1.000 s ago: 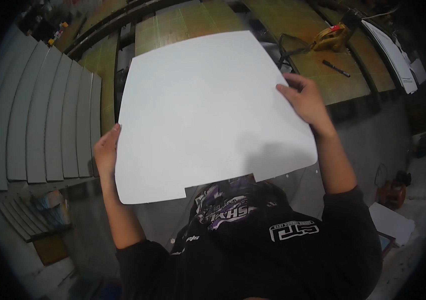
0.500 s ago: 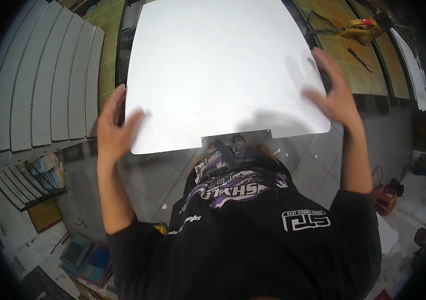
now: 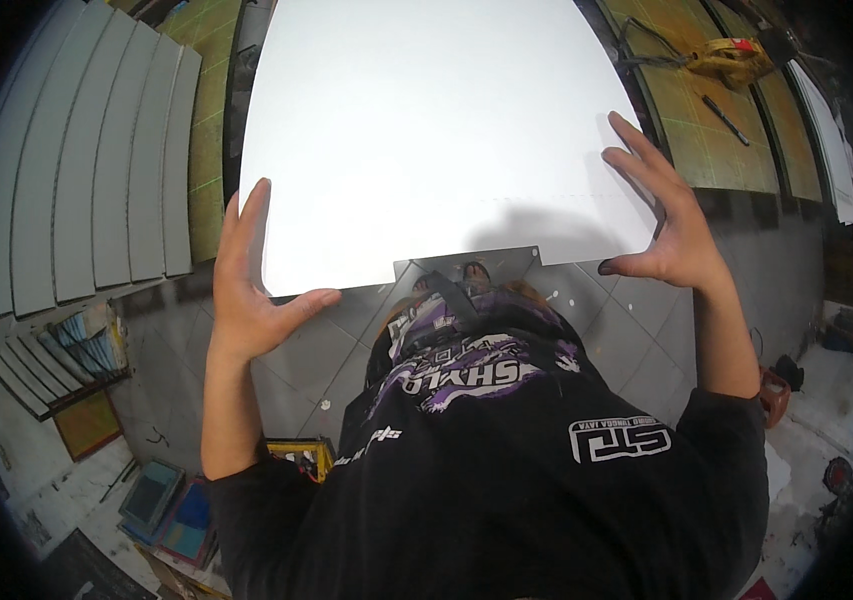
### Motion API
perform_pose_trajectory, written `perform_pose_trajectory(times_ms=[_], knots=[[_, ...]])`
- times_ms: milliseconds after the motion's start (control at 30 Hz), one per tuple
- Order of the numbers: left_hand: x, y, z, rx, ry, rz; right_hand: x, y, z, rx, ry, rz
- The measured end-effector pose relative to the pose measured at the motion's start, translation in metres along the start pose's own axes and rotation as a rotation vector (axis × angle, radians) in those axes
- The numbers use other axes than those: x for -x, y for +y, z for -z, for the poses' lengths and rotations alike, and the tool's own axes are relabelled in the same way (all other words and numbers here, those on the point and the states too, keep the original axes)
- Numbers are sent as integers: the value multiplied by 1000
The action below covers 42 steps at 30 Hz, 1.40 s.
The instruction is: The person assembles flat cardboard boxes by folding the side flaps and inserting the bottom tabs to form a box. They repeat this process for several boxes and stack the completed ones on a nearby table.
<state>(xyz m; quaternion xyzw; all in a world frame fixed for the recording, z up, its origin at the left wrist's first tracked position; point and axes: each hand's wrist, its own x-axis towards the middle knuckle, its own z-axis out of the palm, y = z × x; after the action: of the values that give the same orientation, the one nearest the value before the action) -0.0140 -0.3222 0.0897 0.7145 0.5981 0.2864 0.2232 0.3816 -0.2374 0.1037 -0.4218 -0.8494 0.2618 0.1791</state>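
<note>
A large white sheet [image 3: 426, 130], apparently card, lies on the worktable in front of me. Its near edge has a shallow rectangular cut-out in the middle and overhangs towards my body. My left hand [image 3: 258, 295] is at the near left corner, fingers stretched along the left edge and thumb out just off the near edge. At the opposite near corner is my right hand [image 3: 668, 215], with its fingers spread over the right edge and its thumb below the near edge. Both hands are open and rest against the corners. Whether more sheets lie underneath cannot be seen.
Several pale boards [image 3: 81, 170] stand in overlapping rows on the left. To the right, a yellow tool [image 3: 731, 65] with a cable and a dark pen [image 3: 724, 120] lie on the yellowish table surface [image 3: 686, 150]. Grey floor tiles [image 3: 321, 350] show below the sheet.
Both thumbs have moved off the sheet's top face to beyond its near edge. My hands have come round its near corners, and the sheet has shifted slightly away and to the left.
</note>
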Motion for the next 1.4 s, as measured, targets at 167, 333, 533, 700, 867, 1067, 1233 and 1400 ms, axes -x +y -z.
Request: perform_pose_trajectory(times_ms=[167, 333, 533, 700, 867, 1067, 1233, 1400], knots=[[-8, 43, -7, -867, -123, -136, -4, -37, 0, 662, -54, 75], [-17, 31, -25, -800, 85, -252, -5, -31, -14, 627, -51, 153], [-34, 17, -33, -819, 490, -437, -15, -22, -13, 738, 259, 338], [-58, 4, -39, -856, 824, -546, -37, -4, -10, 771, 611, 522], [-42, 18, -6, -717, 480, -468, -26, -11, 17, 693, 371, 441], [-37, 7, 18, 248, 237, -126, -18, 4, 39, -24, 180, 315], [-37, -7, 12, -40, 243, -170, -17, 14, 18, 206, 181, 253], [-35, -12, -6, -156, 395, -193, -20, 13, 7, 151, 286, 296]])
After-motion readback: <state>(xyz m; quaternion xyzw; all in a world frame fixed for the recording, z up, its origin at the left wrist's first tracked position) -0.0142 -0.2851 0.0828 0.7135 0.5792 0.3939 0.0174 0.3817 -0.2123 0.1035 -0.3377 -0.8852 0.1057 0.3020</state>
